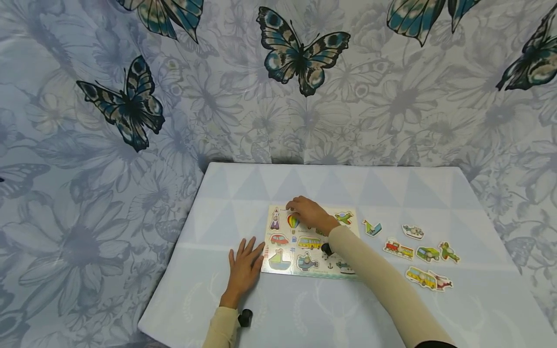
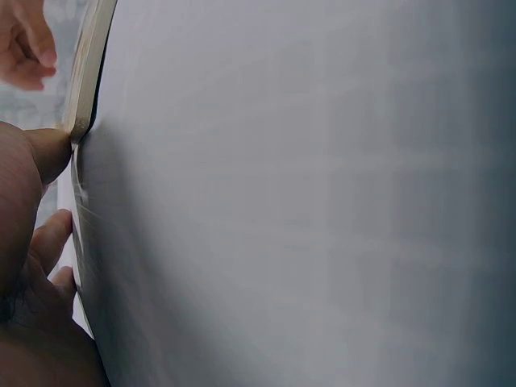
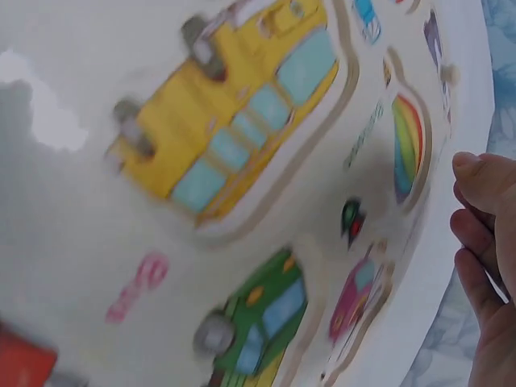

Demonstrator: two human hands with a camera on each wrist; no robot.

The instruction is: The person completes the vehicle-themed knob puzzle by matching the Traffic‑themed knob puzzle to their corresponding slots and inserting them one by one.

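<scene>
A wooden picture puzzle board (image 1: 300, 274) lies flat on the table, with cut-out vehicle pictures such as a yellow bus (image 3: 242, 121) and a rainbow balloon (image 3: 408, 149). My left hand (image 1: 243, 273) rests with spread fingers beside the board's left edge. Its thumb (image 2: 50, 153) touches the corner of the board in the left wrist view. Over the board's far edge, close to the balloon, hovers my right hand (image 1: 311, 215). In the right wrist view its fingers (image 3: 476, 242) hang loosely curled with nothing between them. My right forearm hides part of the board's right side.
Several loose puzzle pieces lie right of the board: a green-and-blue piece (image 1: 372, 227), a ship (image 1: 413, 232), a train (image 1: 398, 249), a jeep (image 1: 428, 254), a plane (image 1: 449, 252). A bus piece (image 1: 419, 277) overlaps a red one (image 1: 443, 282). Butterfly-patterned cloth (image 1: 235, 116) hangs behind the table.
</scene>
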